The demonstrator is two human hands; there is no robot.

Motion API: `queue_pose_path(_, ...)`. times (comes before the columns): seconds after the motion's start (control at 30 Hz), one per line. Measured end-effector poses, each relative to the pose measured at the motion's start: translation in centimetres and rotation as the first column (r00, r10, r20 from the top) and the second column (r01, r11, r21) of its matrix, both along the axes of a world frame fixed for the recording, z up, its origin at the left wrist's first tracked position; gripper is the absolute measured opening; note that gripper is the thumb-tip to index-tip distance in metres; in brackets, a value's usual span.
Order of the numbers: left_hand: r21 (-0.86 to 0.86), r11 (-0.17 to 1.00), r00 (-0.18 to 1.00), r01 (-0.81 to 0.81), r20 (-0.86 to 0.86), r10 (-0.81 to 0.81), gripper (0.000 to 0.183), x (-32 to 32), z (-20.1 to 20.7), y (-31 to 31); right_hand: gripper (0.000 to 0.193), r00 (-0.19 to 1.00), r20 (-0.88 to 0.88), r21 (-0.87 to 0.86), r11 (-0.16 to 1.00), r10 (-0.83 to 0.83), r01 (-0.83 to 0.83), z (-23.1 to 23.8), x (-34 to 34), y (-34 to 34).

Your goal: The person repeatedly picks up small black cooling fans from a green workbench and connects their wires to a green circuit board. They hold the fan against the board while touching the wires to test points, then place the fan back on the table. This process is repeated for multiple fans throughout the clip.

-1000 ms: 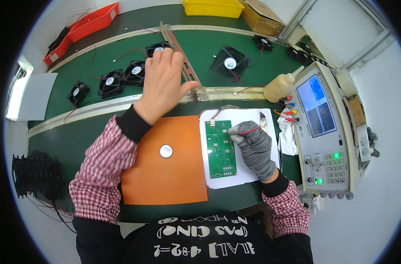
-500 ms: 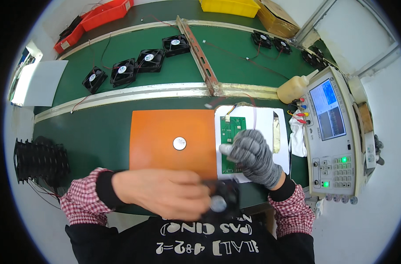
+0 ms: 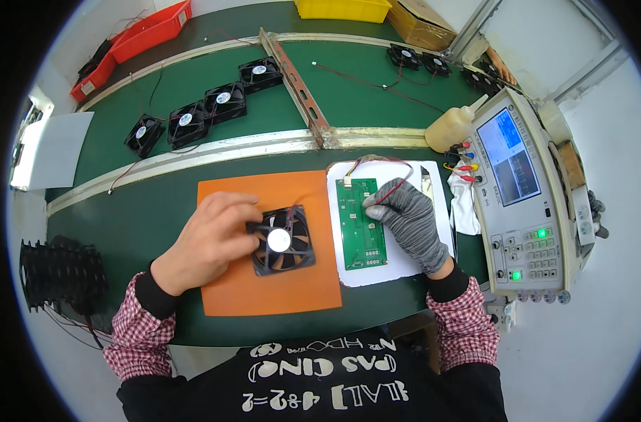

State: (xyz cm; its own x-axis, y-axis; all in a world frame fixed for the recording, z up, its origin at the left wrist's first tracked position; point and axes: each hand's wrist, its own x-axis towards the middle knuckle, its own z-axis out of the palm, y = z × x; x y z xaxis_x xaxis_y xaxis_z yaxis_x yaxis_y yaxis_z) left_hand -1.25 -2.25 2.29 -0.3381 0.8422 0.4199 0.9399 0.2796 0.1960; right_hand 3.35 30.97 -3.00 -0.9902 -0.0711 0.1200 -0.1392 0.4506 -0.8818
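Note:
A black square cooling fan [image 3: 303, 235] with a white round label lies on the orange mat [image 3: 264, 295]. My bare left hand [image 3: 211, 243] is at its left edge, thumb and fingers closed on the frame. On my right hand [image 3: 408, 221] is a grey knitted glove. It pinches a thin dark red wire [image 3: 406, 181] above the green circuit board [image 3: 359, 225], partly covering the board's right side. The board rests on a white sheet [image 3: 405, 271], with a white plug and coloured wires at its top end. Where the fan's own lead ends is hard to make out.
Several more fans [image 3: 225, 98] sit beyond the metal rail, with others [image 3: 405, 56] at the far right. A stack of fans [image 3: 63, 274] stands at left. To the right are a bench instrument [image 3: 524, 204] with a lit screen and a squeeze bottle [image 3: 448, 129].
My left hand has brought the fan up from the near table edge onto the orange mat. My right hand has shifted slightly over the board and now pinches a red wire.

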Motion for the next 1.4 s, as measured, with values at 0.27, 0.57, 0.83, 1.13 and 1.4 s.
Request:
queue_pose_path(0.27, -0.080, 0.978, 0.904, -0.193, 0.373, 0.209, 0.099, 2.0, 0.0, 3.3, 0.014, 1.000, -0.020, 0.189, 0.982, 0.023, -0.019, -0.2, -0.4, 0.2)
queue_pose_path(0.57, 0.214, 0.976, 0.955, -0.046, -0.277, 0.106, 0.062, 5.7, 5.1, 0.8, 0.014, 0.994, -0.060, -0.010, 0.996, 0.086, -0.087, -0.6, -0.6, 1.0)
queue_pose_path(0.83, 0.657, 0.737, -0.086, -0.160, 0.734, -0.673, 0.036, 7.0, 6.0, -2.8, 0.017, 0.997, -0.049, 0.002, 0.998, 0.058, -0.058, -0.9, -0.5, -0.4)
queue_pose_path(1.13, 0.608, 0.768, -0.318, -0.201, 0.701, -0.638, 0.049, 4.7, 7.4, -1.6, 0.017, 0.979, -0.173, 0.174, 0.982, 0.103, -0.073, -0.8, -0.6, 0.4)
queue_pose_path(1.4, 0.528, 0.849, 0.870, -0.002, -0.418, 0.261, 0.048, 4.3, 5.6, 3.2, 0.013, 0.969, -0.236, 0.226, 0.974, 0.071, -0.016, -0.2, -0.1, -1.0)
